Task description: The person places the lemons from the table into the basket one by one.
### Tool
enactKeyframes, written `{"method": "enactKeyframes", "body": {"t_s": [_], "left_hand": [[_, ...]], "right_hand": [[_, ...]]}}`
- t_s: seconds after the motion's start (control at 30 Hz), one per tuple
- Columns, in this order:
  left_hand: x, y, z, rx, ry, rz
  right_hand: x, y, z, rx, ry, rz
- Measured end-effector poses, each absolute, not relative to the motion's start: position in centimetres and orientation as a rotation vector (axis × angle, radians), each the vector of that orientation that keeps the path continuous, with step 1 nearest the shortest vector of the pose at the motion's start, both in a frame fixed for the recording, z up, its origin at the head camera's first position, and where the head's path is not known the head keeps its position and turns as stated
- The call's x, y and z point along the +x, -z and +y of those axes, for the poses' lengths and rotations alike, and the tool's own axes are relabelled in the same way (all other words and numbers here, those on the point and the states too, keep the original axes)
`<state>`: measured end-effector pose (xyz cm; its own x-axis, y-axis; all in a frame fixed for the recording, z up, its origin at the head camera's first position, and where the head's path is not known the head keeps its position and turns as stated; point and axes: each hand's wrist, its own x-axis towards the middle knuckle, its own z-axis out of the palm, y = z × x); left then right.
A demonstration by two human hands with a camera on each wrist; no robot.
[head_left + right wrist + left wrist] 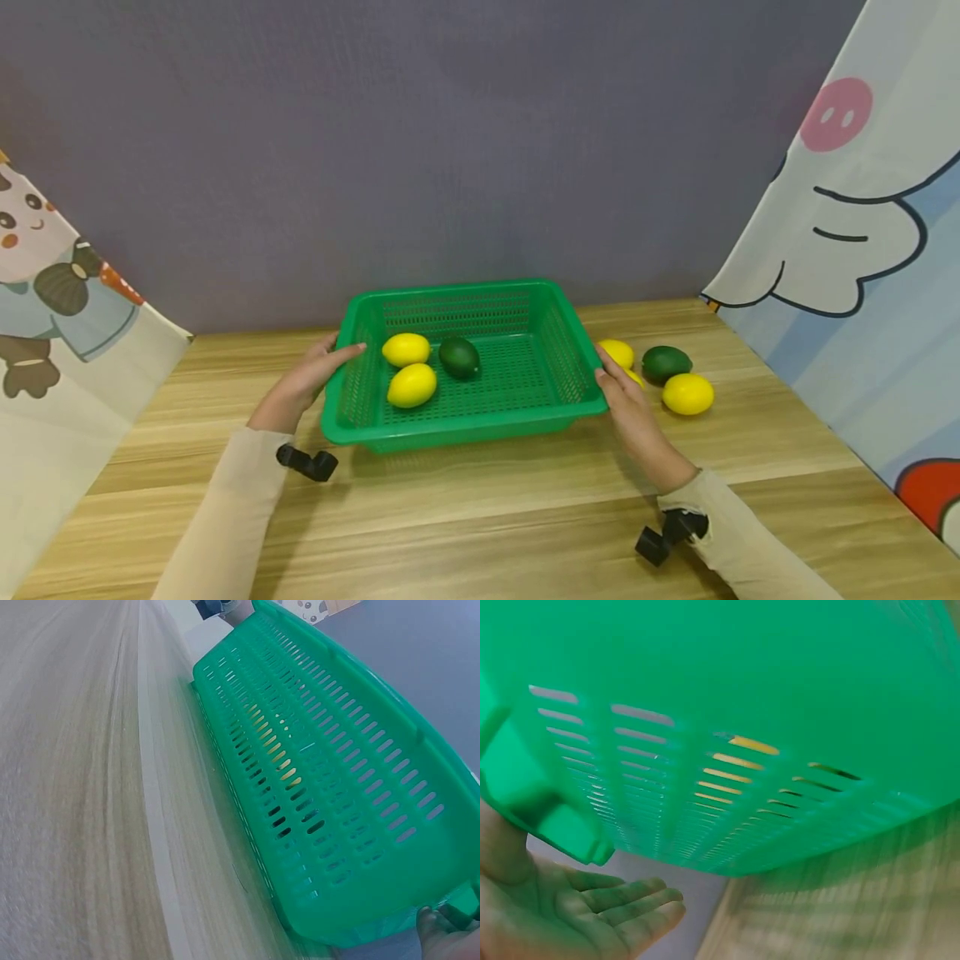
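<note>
Nearest, two sleeved forearms are seen over the wooden worktop [480,517], each carrying a black wrist camera. The green basket [450,429] is set at the worktop's centre, its long axis running 9 to 3 o'clock, level between the hands.

The left hand [307,377] is laid at the basket's 9 o'clock end, fingers straight, the fingertips over the rim; in the left wrist view the palm is seen open under the rim lip, nothing curled round it. The right hand [628,406] is placed at the 3 o'clock end, thumb against the rim corner; whether the fingers are hooked under the rim cannot be told, as only a fingertip is caught in the right wrist view. Both hands are equally near; the basket lies straight between them.

Inside the basket, toward 9 o'clock, two lemons [411,385] and one dark green fruit [459,357] are noted. Outside, beyond the right hand at 3 o'clock, more lemons [687,394] and another green fruit [666,362] are lying on the wood.

Farther off, a grey wall [450,142] is seen at 12 o'clock, with cartoon-printed cloths [847,250] hung at either side.
</note>
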<state>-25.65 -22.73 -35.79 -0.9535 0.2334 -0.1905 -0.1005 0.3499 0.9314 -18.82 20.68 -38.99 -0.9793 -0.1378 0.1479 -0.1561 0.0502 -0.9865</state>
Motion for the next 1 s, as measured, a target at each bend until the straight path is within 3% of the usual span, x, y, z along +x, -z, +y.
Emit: {"method": "enactKeyframes", "body": {"t_s": [1.0], "left_hand": [[-25.58,36.44,-22.35,0.087,-1.970,1.979]], "right_hand": [[-18.99,38.60,21.02,0.267,-2.136,-2.338]]}}
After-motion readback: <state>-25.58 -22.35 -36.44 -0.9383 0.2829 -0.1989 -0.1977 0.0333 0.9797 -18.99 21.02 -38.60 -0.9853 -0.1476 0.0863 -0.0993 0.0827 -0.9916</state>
